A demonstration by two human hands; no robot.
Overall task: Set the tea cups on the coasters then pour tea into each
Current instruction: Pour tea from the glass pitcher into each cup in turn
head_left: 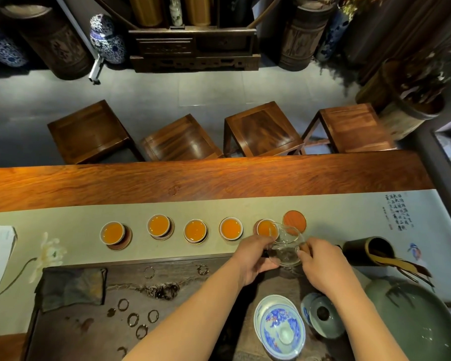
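Glass pitcher point(287, 247): gripped by both hands, left hand point(255, 256) on the body, right hand point(320, 261) at the handle, tilted over the fifth tea cup point(267, 228). Five cups filled (amber tea); one coaster point(294, 221) bare on the desk point(193, 183).

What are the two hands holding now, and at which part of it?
Both hold the glass pitcher, tipped toward the fifth cup. The right hand grips its handle side; the left hand supports the opposite wall of the body.
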